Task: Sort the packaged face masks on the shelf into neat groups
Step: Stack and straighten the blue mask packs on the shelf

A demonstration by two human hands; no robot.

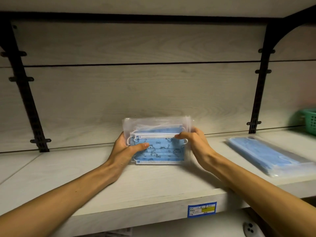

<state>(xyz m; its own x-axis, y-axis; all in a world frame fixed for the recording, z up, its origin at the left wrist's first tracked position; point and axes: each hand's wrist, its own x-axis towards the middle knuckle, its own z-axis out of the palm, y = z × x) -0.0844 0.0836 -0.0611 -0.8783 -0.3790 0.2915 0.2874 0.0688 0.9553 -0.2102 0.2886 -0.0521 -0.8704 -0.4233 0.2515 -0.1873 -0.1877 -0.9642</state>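
Mid-shelf (pixel 153 189): left hand (pixel 126 147) and right hand (pixel 193 142) clasp upright stack of printed mask packs (pixel 159 147) by its ends. Risk: slick film lets packs slide and fan out if squeeze is uneven.

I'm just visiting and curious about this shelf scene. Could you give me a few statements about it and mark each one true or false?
1. Both hands hold the same upright bundle of mask packs. True: the left hand grips its left end and the right hand its right end.
2. The front mask in that bundle is plain white. False: it is blue with a printed bone and cartoon pattern.
3. Another stack of blue masks lies flat on the shelf to the right. True.
4. The basket at the far right is red. False: it is green.
5. A blue and yellow label is stuck on the shelf's front edge. True.
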